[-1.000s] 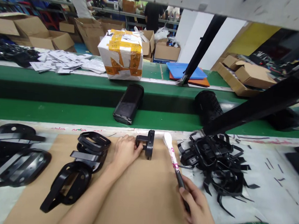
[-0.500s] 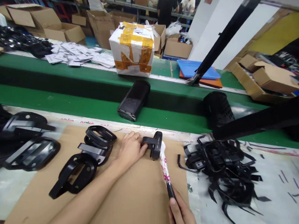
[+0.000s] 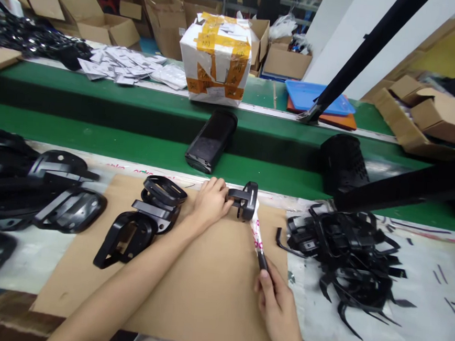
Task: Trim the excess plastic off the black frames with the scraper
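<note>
Left hand (image 3: 211, 203): gripping black bracket (image 3: 250, 199), likely to steady it
Right hand (image 3: 278, 298): grasping wrapped tool (image 3: 257, 236) by its handle (image 3: 262, 260) (head (image 3: 256, 212) beside bracket)
Cardboard (image 3: 198, 289): beneath, probably cushioning

Beyond the white-covered worktop (image 3: 430, 325) runs a long green channel (image 3: 135, 141), with a green ledge (image 3: 263, 92) behind it. A slanted black post (image 3: 362, 60) rises from the ledge before a white pillar (image 3: 352, 28); a yellow panel (image 3: 454, 36) shows far right. Open cardboard cartons (image 3: 164, 18) stand behind. Pale light gleams on the channel's right.
</note>
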`<state>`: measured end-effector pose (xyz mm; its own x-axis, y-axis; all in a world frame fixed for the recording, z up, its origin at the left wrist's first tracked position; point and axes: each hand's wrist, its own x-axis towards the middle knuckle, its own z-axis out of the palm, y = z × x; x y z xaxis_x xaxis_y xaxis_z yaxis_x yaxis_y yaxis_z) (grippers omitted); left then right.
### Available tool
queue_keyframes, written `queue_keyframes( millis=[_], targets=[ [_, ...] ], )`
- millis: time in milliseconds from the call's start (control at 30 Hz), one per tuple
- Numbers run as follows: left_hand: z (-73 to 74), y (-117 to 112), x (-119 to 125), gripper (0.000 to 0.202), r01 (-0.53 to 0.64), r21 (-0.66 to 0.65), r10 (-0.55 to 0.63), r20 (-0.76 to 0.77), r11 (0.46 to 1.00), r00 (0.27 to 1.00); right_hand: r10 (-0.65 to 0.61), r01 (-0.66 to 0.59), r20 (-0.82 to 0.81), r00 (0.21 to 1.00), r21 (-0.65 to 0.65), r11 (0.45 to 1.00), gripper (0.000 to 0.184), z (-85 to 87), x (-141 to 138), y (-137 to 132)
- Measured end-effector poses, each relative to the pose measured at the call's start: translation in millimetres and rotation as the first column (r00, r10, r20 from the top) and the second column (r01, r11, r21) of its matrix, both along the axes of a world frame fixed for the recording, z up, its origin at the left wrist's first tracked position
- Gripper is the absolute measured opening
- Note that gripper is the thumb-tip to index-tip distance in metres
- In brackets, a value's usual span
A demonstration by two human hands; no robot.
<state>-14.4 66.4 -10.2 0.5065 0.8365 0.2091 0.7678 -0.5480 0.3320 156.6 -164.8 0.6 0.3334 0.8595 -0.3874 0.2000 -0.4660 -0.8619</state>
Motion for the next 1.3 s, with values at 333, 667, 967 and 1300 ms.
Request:
queue_keyframes(
  millis=[333, 667, 967, 1300],
  targets=[
    [1.0, -16.3, -3.4, 0.013, -0.044, 0.003, 0.044, 0.027, 0.999, 0.999, 0.004, -0.005, -0.110, 0.994, -0.005, 1.000, 0.064, -4.8, 1.6, -6.8],
    [-1.7, -7.0, 7.9, 0.014, -0.020, -0.042, 0.024, 0.119, 0.999, 0.993, -0.026, 0.032, -0.175, 0.984, 0.033, 0.999, 0.061, -14.5, 7.2, -5.6],
    [5.0, 15.3, 19.4, 0.018, -0.003, -0.010, 0.003, -0.001, 1.000, 1.000, -0.098, 0.127, -0.306, 0.947, 0.075, 0.989, 0.062, -12.2, 13.7, 14.1],
    [11.9, -19.9, -14.9, 0.017, -0.115, -0.015, 0.112, -0.119, 0.993, 0.987, -0.127, 0.136, -0.362, 0.923, -0.001, 0.991, 0.075, -4.1, 15.7, 19.9]
  ],
)
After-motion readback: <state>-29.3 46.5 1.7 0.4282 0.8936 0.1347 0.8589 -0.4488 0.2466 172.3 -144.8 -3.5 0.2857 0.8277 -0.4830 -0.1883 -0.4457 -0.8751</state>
